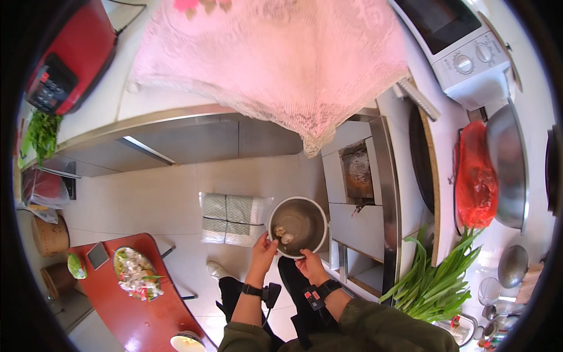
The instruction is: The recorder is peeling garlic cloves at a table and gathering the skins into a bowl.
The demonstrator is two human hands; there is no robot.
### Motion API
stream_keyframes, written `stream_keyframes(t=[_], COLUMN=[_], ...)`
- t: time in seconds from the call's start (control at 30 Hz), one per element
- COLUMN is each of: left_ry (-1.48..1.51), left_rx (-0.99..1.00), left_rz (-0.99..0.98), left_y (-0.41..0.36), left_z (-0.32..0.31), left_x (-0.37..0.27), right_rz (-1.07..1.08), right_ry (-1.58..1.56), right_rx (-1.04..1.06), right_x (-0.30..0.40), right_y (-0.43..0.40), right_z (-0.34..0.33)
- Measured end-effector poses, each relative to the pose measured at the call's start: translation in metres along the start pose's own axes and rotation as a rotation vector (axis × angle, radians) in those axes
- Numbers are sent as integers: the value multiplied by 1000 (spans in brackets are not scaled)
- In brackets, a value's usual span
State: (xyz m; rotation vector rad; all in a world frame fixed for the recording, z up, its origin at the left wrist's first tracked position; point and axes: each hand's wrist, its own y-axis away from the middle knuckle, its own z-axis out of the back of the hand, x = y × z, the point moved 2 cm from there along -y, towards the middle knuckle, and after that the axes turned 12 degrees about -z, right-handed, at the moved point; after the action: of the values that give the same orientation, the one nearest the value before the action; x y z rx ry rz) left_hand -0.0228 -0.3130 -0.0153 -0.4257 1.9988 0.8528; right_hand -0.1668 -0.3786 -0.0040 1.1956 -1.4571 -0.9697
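Observation:
Both hands hold a round metal pot [308,220] by its near rim, above the tiled floor. My left hand [265,251] grips the rim at its left, thumb near the inside edge. My right hand [311,263] grips the rim at the bottom right. A few pale lumps that look like garlic or ginger [285,236] lie inside the pot, towards its left side. A strapped bundle in clear plastic [233,218] rests on the floor, left of the pot. Each wrist wears a black strap with a small device.
A red table [110,308] at lower left bears a plate of food scraps [135,275] and a bowl [187,342]. Pink lace cloth [272,57] hangs over the counter edge ahead. Long green leaves [440,277], a red plastic bag [477,176] and a microwave [466,57] are at right.

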Motion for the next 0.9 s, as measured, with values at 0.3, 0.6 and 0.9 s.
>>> stream_keyframes(t=[0.3, 0.6, 0.9], left_ry=[-244, -392, -540], left_rx=[74, 79, -29], left_rz=[111, 112, -16], left_y=[-53, -67, -83], left_z=[-19, 4, 20], left_x=[131, 218, 292], right_rz=[-134, -210, -237], right_ry=[-71, -63, 9], right_rx=[-75, -183, -283], right_x=[4, -11, -19], right_y=[-126, -195, -269], right_z=[90, 123, 144])
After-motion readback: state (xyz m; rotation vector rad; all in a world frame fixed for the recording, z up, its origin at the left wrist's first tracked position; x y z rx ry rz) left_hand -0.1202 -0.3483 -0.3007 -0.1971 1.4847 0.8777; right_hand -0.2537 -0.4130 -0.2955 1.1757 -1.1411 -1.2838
